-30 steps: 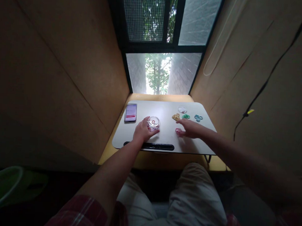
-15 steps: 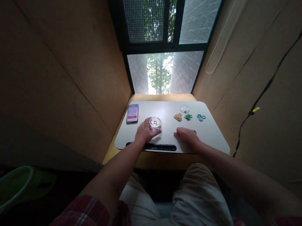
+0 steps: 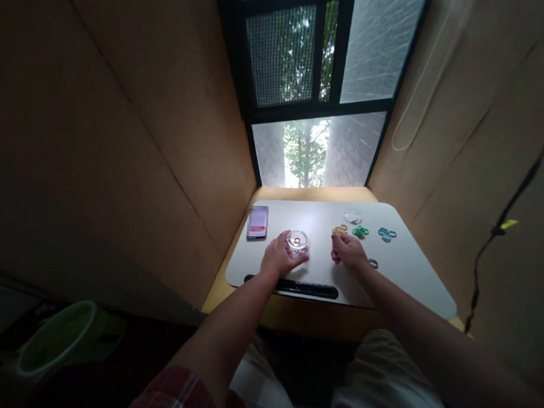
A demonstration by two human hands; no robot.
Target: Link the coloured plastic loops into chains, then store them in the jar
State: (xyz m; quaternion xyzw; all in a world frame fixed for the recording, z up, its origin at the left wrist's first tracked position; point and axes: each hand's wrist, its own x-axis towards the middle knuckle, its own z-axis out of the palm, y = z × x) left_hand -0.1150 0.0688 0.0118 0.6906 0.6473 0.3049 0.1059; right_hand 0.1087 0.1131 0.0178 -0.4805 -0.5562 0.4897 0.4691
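My left hand (image 3: 280, 258) is wrapped round the side of a clear round container (image 3: 298, 241), which stands on the white tabletop. Small reddish and pale pieces show through its wall. To the right, my right hand (image 3: 350, 253) is closed with its fingertips together, just in front of a cluster of yellow rings (image 3: 340, 230). What those fingers hold, if anything, is too small to make out. Beside the yellow cluster lie green rings (image 3: 360, 232), then blue-grey rings (image 3: 386, 235). A dark ring (image 3: 373, 264) rests by my right wrist.
A clear shallow lid or dish (image 3: 352, 217) lies behind the ring clusters. At the table's left is a phone (image 3: 258, 222). A black slot strip (image 3: 313, 289) runs along the front edge of the white table (image 3: 251, 266). A green bin (image 3: 59, 339) stands lower left.
My right hand has moved away from me, up to the yellow rings, uncovering more of the dark ring. My left hand stays on the container. The whole view has shifted.
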